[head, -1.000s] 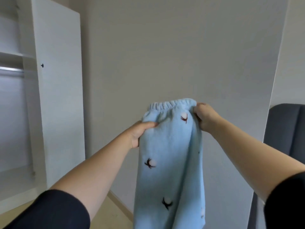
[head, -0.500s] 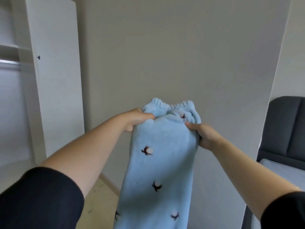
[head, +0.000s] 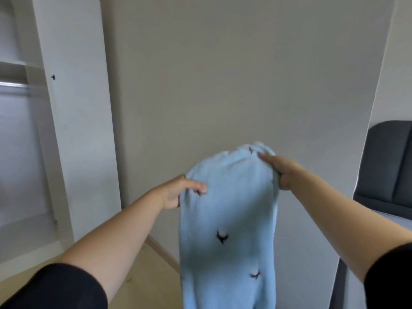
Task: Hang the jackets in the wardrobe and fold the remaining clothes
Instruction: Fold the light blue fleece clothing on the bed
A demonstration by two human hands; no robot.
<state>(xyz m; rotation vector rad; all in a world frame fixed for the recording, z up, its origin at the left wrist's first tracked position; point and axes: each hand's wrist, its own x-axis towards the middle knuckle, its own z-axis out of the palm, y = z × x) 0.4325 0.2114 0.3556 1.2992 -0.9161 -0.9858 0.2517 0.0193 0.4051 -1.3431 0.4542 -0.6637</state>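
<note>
As left hand (head: 176,194) drops below right hand (head: 283,170), both still pinching the blue trousers (head: 227,208), waistband (head: 256,147) slumps over. Fold looks just begun.

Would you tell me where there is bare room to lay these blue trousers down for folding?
Bare spots: the wardrobe bottom board under the rail, the wooden floor between wardrobe and wall, and the pale mattress strip below the dark headboard. The middle is crowded: the trousers hang there from the left hand and right hand.
</note>
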